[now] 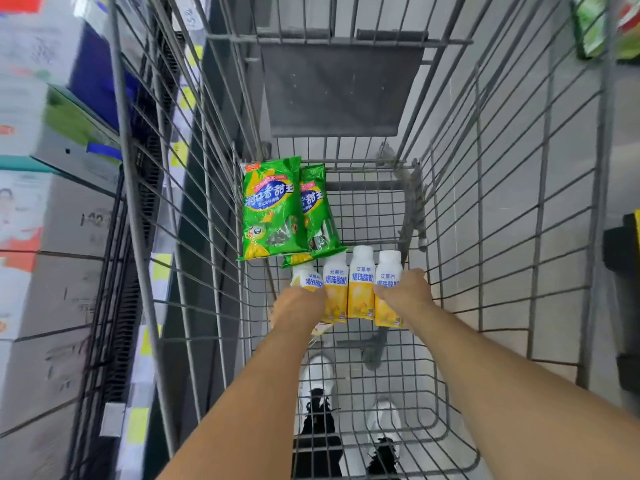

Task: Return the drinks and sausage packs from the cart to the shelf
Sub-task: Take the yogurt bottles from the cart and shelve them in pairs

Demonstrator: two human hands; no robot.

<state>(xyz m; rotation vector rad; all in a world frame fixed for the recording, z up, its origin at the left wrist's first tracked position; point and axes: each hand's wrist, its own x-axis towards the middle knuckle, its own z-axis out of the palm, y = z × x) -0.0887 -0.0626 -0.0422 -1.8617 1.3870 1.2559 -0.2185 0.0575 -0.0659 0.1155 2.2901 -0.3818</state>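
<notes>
Several white-and-yellow drink bottles lie side by side on the floor of the grey wire cart (502,209). My left hand (299,301) grips the leftmost bottle (306,277). My right hand (407,289) grips the rightmost bottle (388,271). Between them lie two more bottles (360,285), untouched. Just beyond the bottles, two green sausage packs (273,209) lie overlapping against the cart's left wall.
A shelf (52,209) stacked with cartons and yellow price tags runs along the cart's left side. The folded grey child seat flap (343,95) stands at the cart's far end. My shoes show through the mesh on the grey floor. More goods sit at the top right (602,26).
</notes>
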